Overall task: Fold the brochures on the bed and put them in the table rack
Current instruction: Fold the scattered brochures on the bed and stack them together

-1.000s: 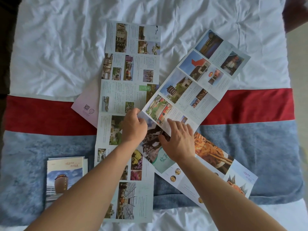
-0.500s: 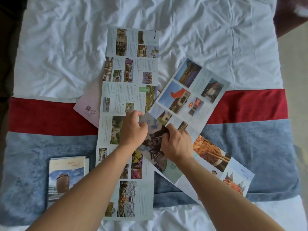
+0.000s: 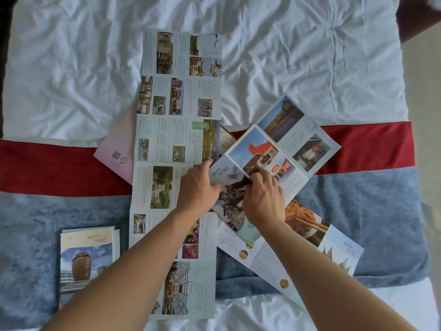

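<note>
A long accordion brochure point(image 3: 176, 130) lies unfolded down the middle of the bed. Across it slants a second brochure point(image 3: 281, 144), partly gathered into panels. My left hand point(image 3: 196, 187) presses flat on its near panels where it overlaps the long one. My right hand point(image 3: 262, 199) pinches the folded panels of the slanted brochure at the crease. Below my right arm lies a third unfolded brochure point(image 3: 307, 225) showing a food picture. A folded brochure point(image 3: 88, 259) rests at the lower left. The table rack is not in view.
A pink sheet with a QR code point(image 3: 117, 156) pokes out from under the long brochure. The bed has a white sheet point(image 3: 310, 56), a red band point(image 3: 47, 166) and a blue blanket point(image 3: 370, 223). Floor shows past the bed's right edge point(image 3: 424, 91).
The far end of the slanted brochure has been drawn toward me, its panels folding up and shortening. Both hands stayed near the crease, the right one closing into a pinch.
</note>
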`<state>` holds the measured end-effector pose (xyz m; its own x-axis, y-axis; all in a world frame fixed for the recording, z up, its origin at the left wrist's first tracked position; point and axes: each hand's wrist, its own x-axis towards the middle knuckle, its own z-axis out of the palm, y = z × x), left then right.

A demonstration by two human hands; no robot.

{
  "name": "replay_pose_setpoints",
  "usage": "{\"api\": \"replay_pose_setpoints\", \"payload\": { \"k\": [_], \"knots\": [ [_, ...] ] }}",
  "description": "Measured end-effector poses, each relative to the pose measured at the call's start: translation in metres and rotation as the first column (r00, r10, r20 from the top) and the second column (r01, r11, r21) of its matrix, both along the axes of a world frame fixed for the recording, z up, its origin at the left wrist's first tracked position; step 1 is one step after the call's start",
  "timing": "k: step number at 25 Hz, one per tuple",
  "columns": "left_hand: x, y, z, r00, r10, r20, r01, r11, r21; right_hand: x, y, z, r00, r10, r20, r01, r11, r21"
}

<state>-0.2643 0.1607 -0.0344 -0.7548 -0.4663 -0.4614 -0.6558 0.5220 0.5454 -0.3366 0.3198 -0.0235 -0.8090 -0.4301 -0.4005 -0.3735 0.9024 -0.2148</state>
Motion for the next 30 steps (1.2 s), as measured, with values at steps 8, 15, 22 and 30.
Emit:
{"api": "replay_pose_setpoints", "payload": {
  "k": [8, 15, 22, 30],
  "knots": [
    [-0.007, 0.012, 0.001, 0.997, 0.072, -0.013, -0.073, 0.997, -0.041, 0.009, 0.002, -0.006, 0.998, -0.023, -0.059, 0.019, 0.997, -0.075],
    [-0.004, 0.010, 0.005, 0.966, 0.254, -0.048, -0.245, 0.959, 0.146, 0.018, -0.009, 0.002, 0.998, 0.047, -0.045, -0.056, 0.972, -0.230],
    [-0.002, -0.002, 0.009, 0.929, 0.368, 0.024, -0.338, 0.824, 0.454, 0.015, -0.019, 0.022, 0.998, -0.021, -0.055, 0.002, 0.942, -0.336],
    [-0.012, 0.001, 0.002, 0.953, 0.301, -0.027, -0.289, 0.933, 0.216, -0.003, 0.003, 0.000, 0.979, -0.198, 0.042, 0.202, 0.968, -0.148]
  ]
}}
